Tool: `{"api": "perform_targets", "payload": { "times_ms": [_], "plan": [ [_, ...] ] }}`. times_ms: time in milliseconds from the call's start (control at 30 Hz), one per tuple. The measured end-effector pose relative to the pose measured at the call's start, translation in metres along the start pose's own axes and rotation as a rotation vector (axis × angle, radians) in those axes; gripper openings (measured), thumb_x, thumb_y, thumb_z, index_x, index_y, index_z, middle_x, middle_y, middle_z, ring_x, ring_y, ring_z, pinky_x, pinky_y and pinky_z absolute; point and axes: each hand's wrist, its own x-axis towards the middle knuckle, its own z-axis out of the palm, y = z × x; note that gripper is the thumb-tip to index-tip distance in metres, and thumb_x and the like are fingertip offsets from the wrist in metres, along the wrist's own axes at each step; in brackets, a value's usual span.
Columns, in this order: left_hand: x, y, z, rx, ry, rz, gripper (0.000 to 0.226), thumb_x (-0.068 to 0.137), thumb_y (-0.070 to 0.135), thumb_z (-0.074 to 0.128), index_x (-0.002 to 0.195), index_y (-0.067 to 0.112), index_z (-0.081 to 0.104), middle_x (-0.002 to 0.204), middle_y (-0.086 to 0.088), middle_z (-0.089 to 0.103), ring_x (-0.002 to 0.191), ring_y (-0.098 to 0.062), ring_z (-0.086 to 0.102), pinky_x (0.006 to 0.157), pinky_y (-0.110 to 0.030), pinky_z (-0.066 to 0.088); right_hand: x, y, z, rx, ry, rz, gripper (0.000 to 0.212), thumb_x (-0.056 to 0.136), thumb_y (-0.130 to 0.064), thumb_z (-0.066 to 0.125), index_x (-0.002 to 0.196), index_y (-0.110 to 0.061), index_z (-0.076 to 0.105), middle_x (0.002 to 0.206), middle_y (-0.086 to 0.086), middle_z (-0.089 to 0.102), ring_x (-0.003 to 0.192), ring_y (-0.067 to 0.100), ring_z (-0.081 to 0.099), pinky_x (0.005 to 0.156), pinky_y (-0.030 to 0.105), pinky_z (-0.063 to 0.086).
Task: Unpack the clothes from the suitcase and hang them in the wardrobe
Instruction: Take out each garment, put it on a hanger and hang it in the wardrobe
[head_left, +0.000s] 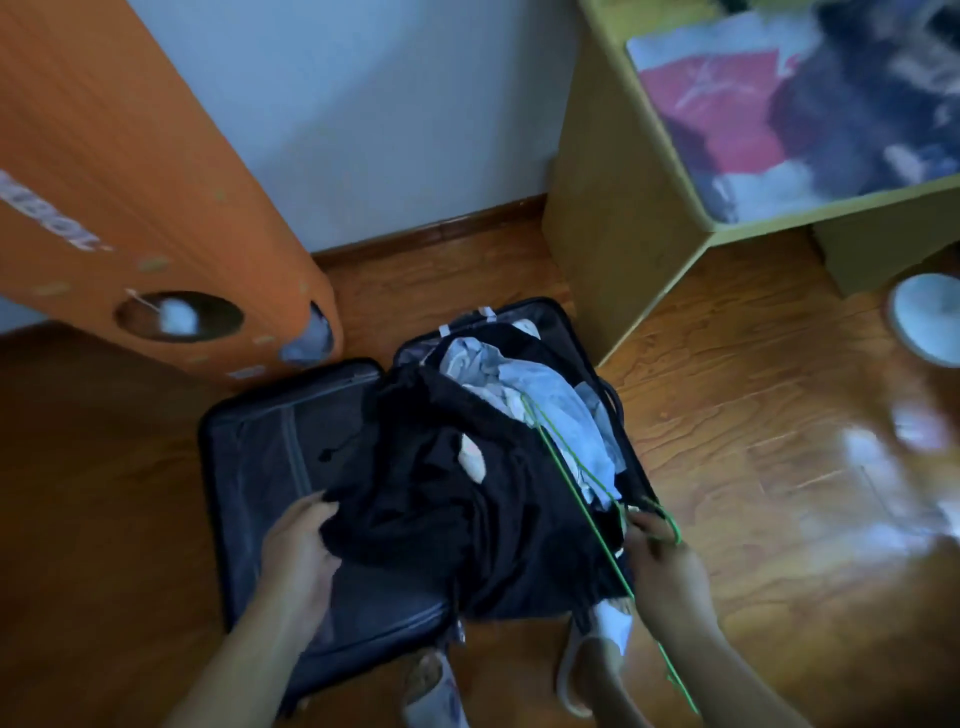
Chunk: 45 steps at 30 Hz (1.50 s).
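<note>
Wooden floor (727, 415): clothes-filled open suitcase (249, 447)

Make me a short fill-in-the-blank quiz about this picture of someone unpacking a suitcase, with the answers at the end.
1. The left hand grips a garment whose colour is ____.
2. The right hand holds a thin hanger whose colour is ____.
3. The suitcase lies open on a floor made of ____.
4. The tall object standing left of the suitcase is coloured ____.

Answers: black; green; wood; orange
</note>
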Motion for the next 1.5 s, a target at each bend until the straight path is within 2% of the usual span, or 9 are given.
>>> {"api": "perform_targets", "payload": {
  "times_ms": [200,333,467,667,833,1000,1233,1367,1500],
  "plan": [
    [-0.102,0.033,-0.008,1.016,-0.353,-0.124,0.069,0.091,0.053,0.069,0.143,0.011,0.052,0.141,-0.005,0.056,0.114,-0.022,0.059,0.105,-0.033,0.047,-0.069,-0.007,-0.081,0.024,0.023,-0.100,0.020,0.082,-0.044,0.051,0.091,-0.050,0.068,0.079,-0.003,0.073,0.078,0.023,0.068,0.081,0.047,0.056],
    [-0.151,0.052,0.000,1.019,-0.195,0.190,0.062,0.098,0.057,0.050,0.138,0.009,0.056,0.141,-0.009,0.057,0.124,-0.032,0.057,0.105,-0.040,0.046,-0.141,-0.018,-0.137,0.012,0.128,-0.130,0.016,0.087,-0.036,0.056,0.080,-0.034,0.070,0.076,0.003,0.071,0.079,0.031,0.064,0.080,0.049,0.054],
    [-0.228,0.081,0.001,0.915,-0.406,0.450,0.018,0.107,0.039,0.045,0.101,0.034,0.061,0.104,0.019,0.062,0.112,-0.013,0.061,0.095,-0.031,0.046,-0.211,-0.020,-0.171,0.031,0.187,-0.153,0.020,0.100,-0.020,0.059,0.088,-0.012,0.073,0.080,-0.015,0.065,0.084,0.024,0.063,0.077,0.038,0.047],
    [-0.299,0.136,0.017,0.733,-0.622,0.507,0.023,0.105,0.032,0.050,0.110,0.020,0.069,0.110,-0.003,0.077,0.096,-0.016,0.074,0.084,-0.031,0.055,-0.274,-0.040,-0.187,0.017,0.192,-0.282,0.031,0.099,-0.025,0.059,0.070,-0.014,0.060,0.067,0.005,0.061,0.067,0.021,0.056,0.061,0.025,0.039],
    [-0.370,0.139,0.036,0.879,-0.746,0.477,0.028,0.107,0.032,0.046,0.113,0.017,0.068,0.101,0.002,0.078,0.089,-0.013,0.075,0.067,-0.021,0.059,-0.286,-0.049,-0.169,0.027,0.336,-0.327,0.029,0.100,-0.032,0.056,0.077,-0.014,0.059,0.071,0.000,0.062,0.072,0.026,0.057,0.066,0.040,0.046],
    [-0.433,0.120,0.052,0.975,-0.873,0.516,0.027,0.106,0.030,0.048,0.113,0.015,0.069,0.100,0.000,0.078,0.089,-0.013,0.075,0.068,-0.019,0.058,-0.291,-0.065,-0.139,0.165,0.237,-0.362,0.021,0.100,-0.024,0.056,0.082,-0.014,0.062,0.075,-0.002,0.063,0.072,0.019,0.056,0.067,0.036,0.041],
    [-0.475,0.105,0.060,1.075,-0.947,0.687,0.028,0.106,0.032,0.048,0.095,0.016,0.069,0.080,0.008,0.071,0.075,-0.006,0.068,0.070,-0.023,0.051,-0.296,-0.061,-0.183,0.512,0.458,-0.253,0.025,0.100,-0.026,0.057,0.081,-0.012,0.063,0.080,0.003,0.068,0.080,0.024,0.062,0.062,0.027,0.041],
    [-0.482,0.100,0.067,1.610,-0.825,1.091,0.035,0.107,0.033,0.045,0.088,0.005,0.052,0.086,-0.002,0.060,0.080,-0.020,0.058,0.077,-0.038,0.045,-0.326,-0.060,-0.203,0.533,0.588,-0.339,0.025,0.099,-0.027,0.059,0.078,-0.015,0.065,0.078,-0.002,0.068,0.074,0.014,0.061,0.068,0.025,0.045],
    [-0.472,0.104,0.090,1.678,-0.535,2.188,0.024,0.101,0.030,0.049,0.104,0.012,0.065,0.122,-0.007,0.064,0.118,-0.034,0.053,0.106,-0.051,0.038,-0.361,-0.063,-0.207,0.633,0.713,-0.393,0.018,0.099,-0.022,0.060,0.083,-0.017,0.068,0.075,-0.008,0.066,0.066,-0.003,0.057,0.066,0.016,0.044]
  ]
}}
